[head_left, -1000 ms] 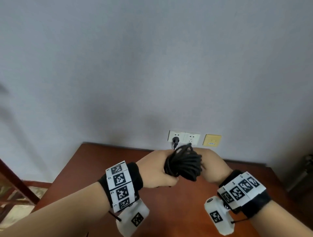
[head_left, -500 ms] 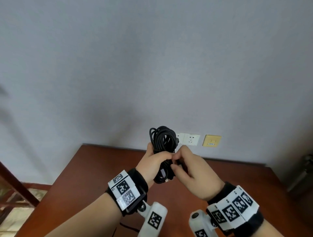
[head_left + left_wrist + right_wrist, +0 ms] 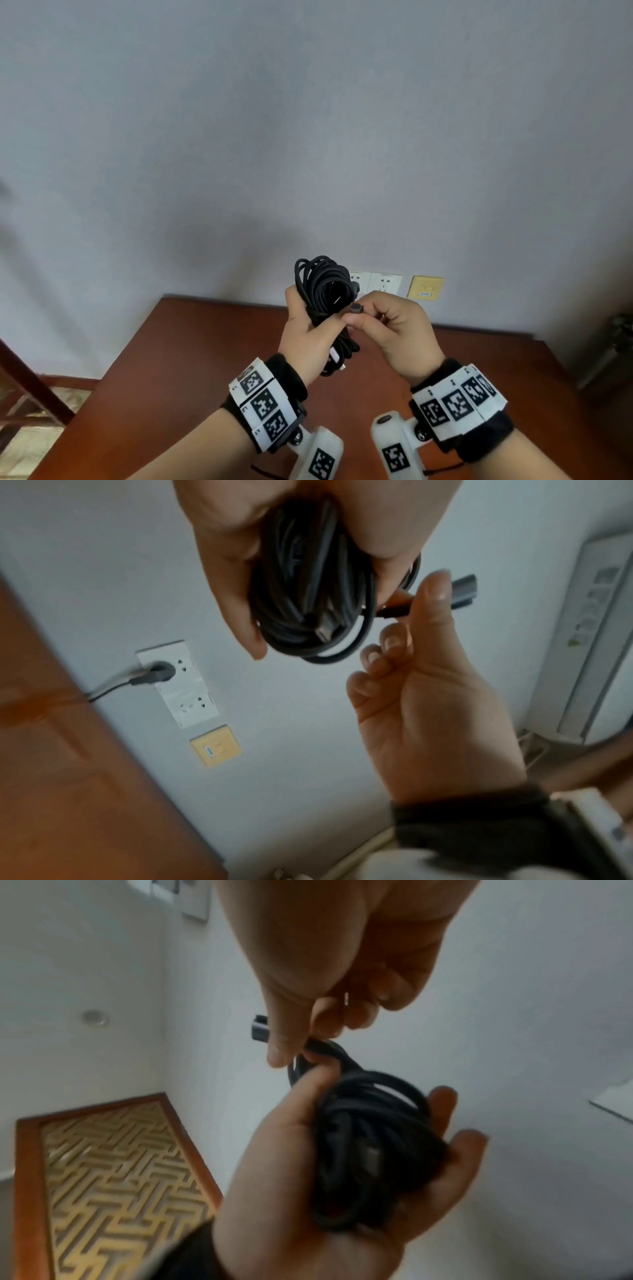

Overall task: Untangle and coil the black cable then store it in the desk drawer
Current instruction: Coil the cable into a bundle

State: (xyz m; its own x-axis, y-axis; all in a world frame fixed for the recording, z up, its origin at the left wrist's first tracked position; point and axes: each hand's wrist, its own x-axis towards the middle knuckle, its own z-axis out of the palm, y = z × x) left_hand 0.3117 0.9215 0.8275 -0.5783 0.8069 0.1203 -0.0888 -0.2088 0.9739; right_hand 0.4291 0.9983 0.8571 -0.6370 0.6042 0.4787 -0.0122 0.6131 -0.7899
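Observation:
The black cable [image 3: 323, 284] is a bundle of loops held upright above the brown desk [image 3: 205, 359]. My left hand [image 3: 305, 339] grips the bundle round its middle; loops stick out above the fist and a short tail hangs below it. My right hand [image 3: 371, 317] pinches the cable's free end just behind its small dark connector [image 3: 356, 308], close to the bundle's right side. The left wrist view shows the coil [image 3: 308, 593] in my palm and the connector [image 3: 462, 591] past the right thumb. In the right wrist view the bundle [image 3: 369, 1150] lies in my left hand [image 3: 291, 1191]. No drawer is in view.
On the wall behind the desk are white sockets [image 3: 385, 282], one with a dark plug [image 3: 154, 673] in it, and a yellow plate [image 3: 425, 287]. A dark wooden frame [image 3: 30, 383] stands at the left. A white unit [image 3: 589, 642] stands in the right corner.
The bundle went from lying between both hands to standing upright in my left fist. My right hand left the bundle's side and now pinches the connector end, drawn slightly to the right.

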